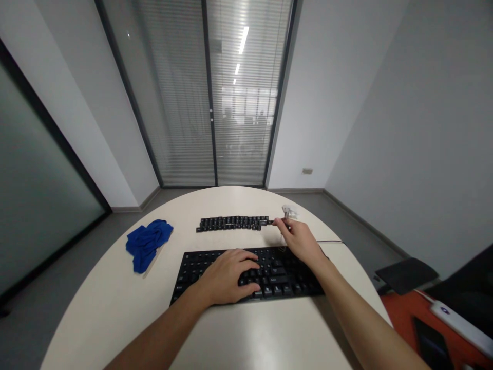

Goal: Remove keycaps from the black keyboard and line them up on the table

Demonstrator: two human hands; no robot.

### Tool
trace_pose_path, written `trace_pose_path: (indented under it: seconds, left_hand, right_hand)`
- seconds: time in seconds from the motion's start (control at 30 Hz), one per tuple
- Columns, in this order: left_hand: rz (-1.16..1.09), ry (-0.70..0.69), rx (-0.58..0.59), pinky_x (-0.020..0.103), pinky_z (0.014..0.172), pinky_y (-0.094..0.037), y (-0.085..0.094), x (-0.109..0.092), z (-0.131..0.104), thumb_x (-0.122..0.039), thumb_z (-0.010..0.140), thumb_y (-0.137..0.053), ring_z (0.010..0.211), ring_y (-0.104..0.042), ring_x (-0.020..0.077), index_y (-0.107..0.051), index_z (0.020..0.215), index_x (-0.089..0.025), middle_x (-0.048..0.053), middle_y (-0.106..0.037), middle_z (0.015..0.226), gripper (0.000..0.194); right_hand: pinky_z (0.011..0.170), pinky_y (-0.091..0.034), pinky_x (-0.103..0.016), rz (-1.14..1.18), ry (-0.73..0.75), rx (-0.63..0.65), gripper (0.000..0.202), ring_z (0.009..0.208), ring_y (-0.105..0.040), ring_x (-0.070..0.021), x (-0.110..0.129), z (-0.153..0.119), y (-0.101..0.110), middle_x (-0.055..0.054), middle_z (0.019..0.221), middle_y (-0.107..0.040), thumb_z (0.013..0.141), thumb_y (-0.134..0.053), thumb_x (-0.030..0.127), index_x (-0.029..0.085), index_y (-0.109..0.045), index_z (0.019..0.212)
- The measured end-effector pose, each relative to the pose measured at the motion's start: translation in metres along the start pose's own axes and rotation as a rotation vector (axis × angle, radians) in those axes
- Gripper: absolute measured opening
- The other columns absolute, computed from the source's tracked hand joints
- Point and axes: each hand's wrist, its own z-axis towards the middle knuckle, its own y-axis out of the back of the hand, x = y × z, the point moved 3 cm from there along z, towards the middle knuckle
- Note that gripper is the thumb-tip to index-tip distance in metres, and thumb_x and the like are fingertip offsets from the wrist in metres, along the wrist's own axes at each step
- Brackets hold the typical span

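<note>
While spread left hand (pixel 230 276) touches keyboard (pixel 278 273), right grip (pixel 301 239) narrow beside keycaps (pixel 231 222), contents unclear.

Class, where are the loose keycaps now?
In the head view, the keycaps lie in rows on the table, just beyond the keyboard, left of the right hand.

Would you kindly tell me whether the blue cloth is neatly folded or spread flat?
Neither: the blue cloth lies bunched up on the table, its surface creased and its outline uneven.

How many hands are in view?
2: the left hand on the black keyboard, and the right hand beyond it, fingertips by the right end of the keycap rows.
</note>
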Motion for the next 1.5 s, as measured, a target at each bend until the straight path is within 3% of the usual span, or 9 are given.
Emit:
trace_pose_path:
  seconds: [0.17, 0.3, 0.43, 0.6, 0.7, 0.93, 1.2, 1.5]
  left_hand:
    - [-0.003, 0.014, -0.017, 0.044, 0.105, -0.043, 0.001, -0.002, 0.000, -0.032, 0.083, -0.070, 0.117, -0.058, 0.0249, -0.068, 0.112, -0.025, 0.005, -0.064, 0.128, 0.030]
    - [-0.004, 0.015, -0.021, 0.044, 0.105, -0.044, 0.002, -0.003, 0.000, -0.030, 0.083, -0.069, 0.116, -0.059, 0.0249, -0.068, 0.111, -0.026, 0.005, -0.064, 0.127, 0.029]
    - [0.003, 0.011, -0.018, 0.044, 0.105, -0.043, 0.002, -0.003, -0.001, -0.030, 0.083, -0.070, 0.117, -0.058, 0.0246, -0.068, 0.114, -0.026, 0.005, -0.064, 0.127, 0.031]
    - [0.028, -0.002, 0.047, 0.048, 0.104, -0.043, 0.002, -0.002, 0.000, -0.050, 0.073, -0.079, 0.119, -0.055, 0.0292, -0.064, 0.123, -0.027, 0.007, -0.060, 0.132, 0.056]
    - [0.050, -0.012, 0.077, 0.047, 0.103, -0.044, 0.005, -0.001, 0.000, -0.051, 0.068, -0.082, 0.119, -0.055, 0.0303, -0.063, 0.125, -0.029, 0.008, -0.059, 0.132, 0.065]
    - [0.095, 0.003, 0.065, 0.046, 0.099, -0.045, 0.016, 0.008, -0.007, -0.045, 0.066, -0.082, 0.113, -0.055, 0.0306, -0.064, 0.122, -0.027, 0.008, -0.058, 0.128, 0.062]
    - [0.068, 0.010, 0.038, 0.047, 0.100, -0.043, 0.014, 0.011, -0.008, -0.045, 0.067, -0.081, 0.112, -0.055, 0.0302, -0.064, 0.120, -0.027, 0.008, -0.058, 0.125, 0.059]
    - [0.074, 0.015, 0.048, 0.046, 0.102, -0.043, 0.015, 0.010, -0.008, -0.043, 0.067, -0.082, 0.114, -0.054, 0.0298, -0.063, 0.121, -0.026, 0.008, -0.058, 0.126, 0.060]
  right_hand:
    - [0.058, -0.048, -0.027, 0.137, -0.077, 0.110, 0.042, 0.054, -0.067, -0.0191, -0.011, -0.013, 0.001, -0.004, 0.068, -0.071, 0.092, -0.050, 0.058, 0.019, -0.064, 0.083]
    - [0.055, -0.050, -0.026, 0.214, -0.088, 0.281, 0.046, 0.055, -0.068, -0.0190, -0.013, -0.016, 0.000, -0.004, 0.063, -0.069, 0.092, -0.049, 0.059, 0.018, -0.065, 0.080]
    - [0.057, -0.049, -0.025, 0.215, -0.037, 0.358, 0.048, 0.055, -0.067, -0.0178, -0.011, -0.017, 0.003, -0.002, 0.061, -0.068, 0.096, -0.043, 0.057, 0.018, -0.068, 0.086]
    - [0.055, -0.044, -0.025, 0.151, -0.003, 0.293, 0.049, 0.050, -0.062, -0.0161, -0.011, -0.016, 0.011, -0.001, 0.056, -0.065, 0.096, -0.043, 0.058, 0.018, -0.067, 0.080]
    - [0.052, -0.040, -0.025, 0.129, 0.013, 0.315, 0.047, 0.048, -0.059, -0.0159, -0.010, -0.018, 0.012, 0.000, 0.050, -0.062, 0.095, -0.046, 0.057, 0.019, -0.066, 0.076]
    - [0.049, -0.037, -0.024, 0.102, 0.080, 0.280, 0.044, 0.046, -0.056, -0.0145, 0.000, -0.020, 0.012, 0.001, 0.049, -0.061, 0.092, -0.051, 0.054, 0.021, -0.057, 0.064]
    - [0.052, -0.042, -0.025, 0.221, -0.017, 0.257, 0.040, 0.050, -0.064, -0.0176, -0.006, -0.020, -0.003, 0.001, 0.051, -0.063, 0.089, -0.056, 0.056, 0.021, -0.058, 0.069]
    - [0.052, -0.042, -0.024, 0.190, 0.007, 0.246, 0.042, 0.049, -0.063, -0.0172, -0.004, -0.022, -0.007, 0.001, 0.051, -0.064, 0.092, -0.050, 0.056, 0.021, -0.056, 0.069]
